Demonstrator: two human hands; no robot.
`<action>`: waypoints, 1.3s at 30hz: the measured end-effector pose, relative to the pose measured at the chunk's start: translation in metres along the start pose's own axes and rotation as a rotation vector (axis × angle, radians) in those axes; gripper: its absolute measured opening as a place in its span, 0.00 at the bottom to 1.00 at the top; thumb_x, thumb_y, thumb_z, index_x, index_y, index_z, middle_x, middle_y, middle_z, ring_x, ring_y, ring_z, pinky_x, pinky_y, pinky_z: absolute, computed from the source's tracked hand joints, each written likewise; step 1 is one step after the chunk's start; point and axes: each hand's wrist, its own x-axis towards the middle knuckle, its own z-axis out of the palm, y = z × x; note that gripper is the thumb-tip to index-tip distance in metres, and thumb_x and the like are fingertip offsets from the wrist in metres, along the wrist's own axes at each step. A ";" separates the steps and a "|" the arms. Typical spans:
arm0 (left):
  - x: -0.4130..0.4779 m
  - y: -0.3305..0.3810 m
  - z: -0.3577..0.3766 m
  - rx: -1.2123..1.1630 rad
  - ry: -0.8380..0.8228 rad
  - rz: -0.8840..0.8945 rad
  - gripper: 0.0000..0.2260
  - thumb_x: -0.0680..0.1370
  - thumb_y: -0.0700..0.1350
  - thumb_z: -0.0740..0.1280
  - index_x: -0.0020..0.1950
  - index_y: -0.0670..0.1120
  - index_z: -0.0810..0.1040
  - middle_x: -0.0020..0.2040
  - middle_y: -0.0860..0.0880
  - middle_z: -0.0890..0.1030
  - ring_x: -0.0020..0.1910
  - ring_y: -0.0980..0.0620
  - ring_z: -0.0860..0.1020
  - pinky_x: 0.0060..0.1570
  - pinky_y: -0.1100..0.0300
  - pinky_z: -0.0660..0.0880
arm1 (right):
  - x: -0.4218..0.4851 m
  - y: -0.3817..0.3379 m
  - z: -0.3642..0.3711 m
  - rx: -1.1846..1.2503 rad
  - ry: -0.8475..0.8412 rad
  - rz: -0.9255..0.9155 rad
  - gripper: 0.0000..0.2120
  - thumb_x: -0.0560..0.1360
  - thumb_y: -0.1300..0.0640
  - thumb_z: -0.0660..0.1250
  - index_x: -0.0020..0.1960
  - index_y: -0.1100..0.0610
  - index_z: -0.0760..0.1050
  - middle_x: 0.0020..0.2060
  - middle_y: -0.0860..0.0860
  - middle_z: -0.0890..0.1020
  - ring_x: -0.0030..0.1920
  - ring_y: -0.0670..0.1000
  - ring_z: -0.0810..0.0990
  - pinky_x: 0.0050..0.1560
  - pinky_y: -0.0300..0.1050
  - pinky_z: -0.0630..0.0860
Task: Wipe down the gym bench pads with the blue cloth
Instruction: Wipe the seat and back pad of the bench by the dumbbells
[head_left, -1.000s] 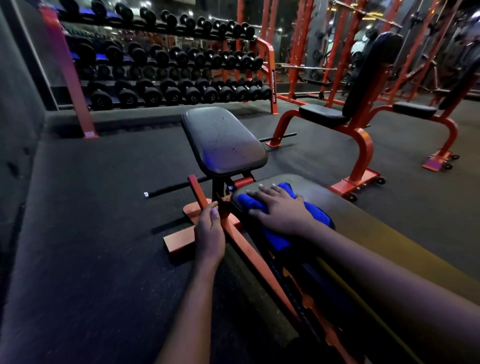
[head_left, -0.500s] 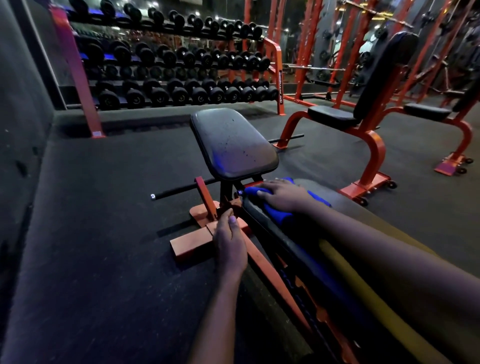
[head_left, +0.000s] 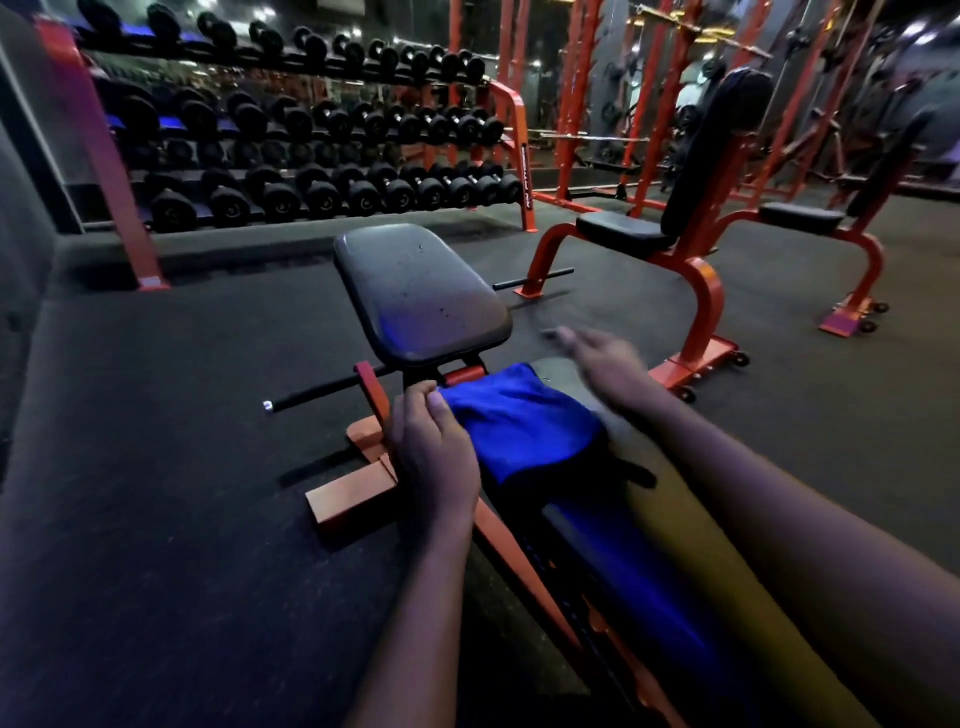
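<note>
Cloth (head_left: 519, 421), blue: spread over the far end of the long bench pad (head_left: 613, 551), centre of the frame, just below the tilted seat pad (head_left: 421, 296). Left hand (head_left: 434, 452): my thumb and fingers pinch the cloth's left corner. Right hand (head_left: 608, 358): motion-blurred, fingers stretched out, holding nothing, off the cloth at its upper right.

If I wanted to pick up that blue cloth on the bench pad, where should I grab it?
Pinch the blue cloth at a far corner, coming from above. It lies spread flat over the end of the bench pad, so the middle gives nothing to grip. The left hand seems to pinch its far left corner; the right hand, blurred and open, is off it.
</note>
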 end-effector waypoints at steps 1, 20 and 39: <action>-0.002 0.016 0.004 0.108 -0.006 -0.012 0.14 0.79 0.45 0.57 0.54 0.40 0.80 0.53 0.39 0.79 0.55 0.39 0.75 0.56 0.52 0.67 | 0.003 0.026 -0.020 -0.062 0.136 0.125 0.18 0.84 0.47 0.57 0.64 0.55 0.77 0.62 0.55 0.79 0.61 0.54 0.76 0.57 0.41 0.69; -0.043 0.041 0.031 0.682 -0.618 -0.190 0.29 0.81 0.60 0.56 0.79 0.49 0.57 0.79 0.37 0.46 0.73 0.31 0.57 0.72 0.46 0.57 | -0.023 0.139 -0.043 -0.400 0.077 0.657 0.30 0.81 0.41 0.46 0.72 0.58 0.70 0.71 0.59 0.71 0.70 0.61 0.71 0.67 0.54 0.66; -0.082 0.037 0.019 0.265 -0.518 -0.211 0.36 0.72 0.67 0.67 0.77 0.57 0.64 0.80 0.50 0.38 0.79 0.40 0.45 0.77 0.48 0.48 | -0.037 0.125 -0.047 -0.358 0.107 0.649 0.27 0.82 0.45 0.48 0.71 0.60 0.71 0.71 0.61 0.71 0.70 0.62 0.71 0.67 0.53 0.66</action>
